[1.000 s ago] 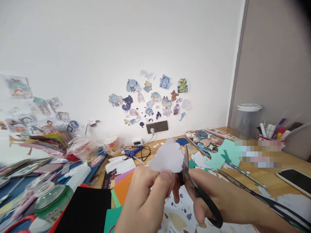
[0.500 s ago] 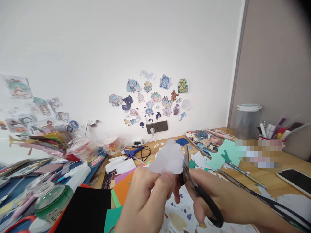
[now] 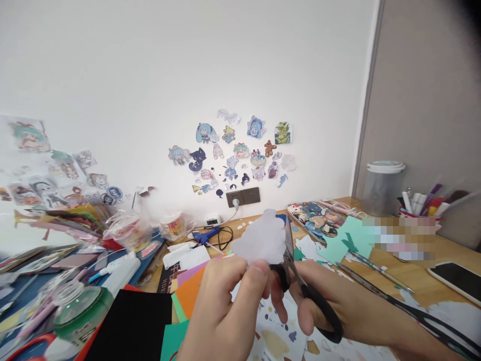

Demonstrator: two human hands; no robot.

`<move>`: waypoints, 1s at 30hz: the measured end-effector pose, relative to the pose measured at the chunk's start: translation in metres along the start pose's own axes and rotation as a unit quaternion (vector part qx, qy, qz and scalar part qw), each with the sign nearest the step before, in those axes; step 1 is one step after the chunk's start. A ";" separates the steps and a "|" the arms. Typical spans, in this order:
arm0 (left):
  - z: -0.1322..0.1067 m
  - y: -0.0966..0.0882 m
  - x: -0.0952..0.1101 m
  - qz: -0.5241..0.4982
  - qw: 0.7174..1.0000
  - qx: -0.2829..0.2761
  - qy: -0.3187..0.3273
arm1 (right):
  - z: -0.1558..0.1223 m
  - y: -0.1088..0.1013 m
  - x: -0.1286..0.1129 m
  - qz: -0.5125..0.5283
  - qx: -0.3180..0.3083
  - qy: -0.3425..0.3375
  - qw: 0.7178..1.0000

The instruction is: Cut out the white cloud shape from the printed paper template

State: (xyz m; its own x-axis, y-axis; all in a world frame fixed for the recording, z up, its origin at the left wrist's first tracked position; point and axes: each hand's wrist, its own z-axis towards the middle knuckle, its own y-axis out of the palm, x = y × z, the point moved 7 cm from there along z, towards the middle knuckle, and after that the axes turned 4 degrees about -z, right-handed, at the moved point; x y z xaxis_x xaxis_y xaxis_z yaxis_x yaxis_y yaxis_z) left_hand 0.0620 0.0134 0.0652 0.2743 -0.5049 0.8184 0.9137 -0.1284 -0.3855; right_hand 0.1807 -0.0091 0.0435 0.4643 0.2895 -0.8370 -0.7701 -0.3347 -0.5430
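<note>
Two hands work above a cluttered wooden desk (image 3: 421,281): the left hand (image 3: 225,311) pinches a white paper cutout (image 3: 261,242) near centre, while the right hand (image 3: 338,306) grips black-handled scissors (image 3: 300,286) at its right edge.

Glue gun (image 3: 206,234) lies behind paper sheets (image 3: 190,286), phone (image 3: 456,280) far right.

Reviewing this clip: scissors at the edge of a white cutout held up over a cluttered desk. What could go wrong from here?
The left hand pinches the white cutout right beside the blades of the scissors that the right hand works, so a fingertip could get nicked. The thin cutout is held only at its lower edge and might bend, spoiling the outline. Trimmings would likely drop among the paper scraps below.
</note>
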 end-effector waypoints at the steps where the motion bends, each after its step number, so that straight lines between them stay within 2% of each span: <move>1: 0.001 0.000 0.002 -0.001 1.000 -0.003 0.011 | 0.000 0.001 0.001 0.010 0.001 -0.006 1.000; 6: 0.005 -0.006 0.001 -0.012 0.999 0.045 0.015 | -0.001 0.006 0.006 0.053 -0.005 0.007 0.999; 12: 0.004 -0.010 0.001 -0.025 0.997 0.062 0.039 | -0.002 0.006 0.010 0.077 0.001 0.048 0.996; 22: 0.007 -0.009 0.023 0.015 0.989 0.042 0.143 | 0.000 0.008 0.013 0.011 -0.015 0.033 0.999; 25: 0.008 -0.009 0.024 0.053 0.984 0.040 0.166 | 0.000 0.008 0.013 -0.010 -0.017 0.034 0.999; 30: 0.008 -0.010 0.025 0.078 0.980 0.035 0.180 | 0.000 0.010 0.016 0.012 -0.025 0.028 0.999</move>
State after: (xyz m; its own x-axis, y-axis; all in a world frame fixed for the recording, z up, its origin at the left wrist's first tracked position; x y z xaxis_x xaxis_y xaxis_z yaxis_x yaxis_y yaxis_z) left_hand 0.0620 0.0086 0.0930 0.3003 -0.7838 0.5436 0.8911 0.0272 -0.4531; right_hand 0.1808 -0.0078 0.0252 0.4713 0.2308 -0.8512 -0.7589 -0.3855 -0.5248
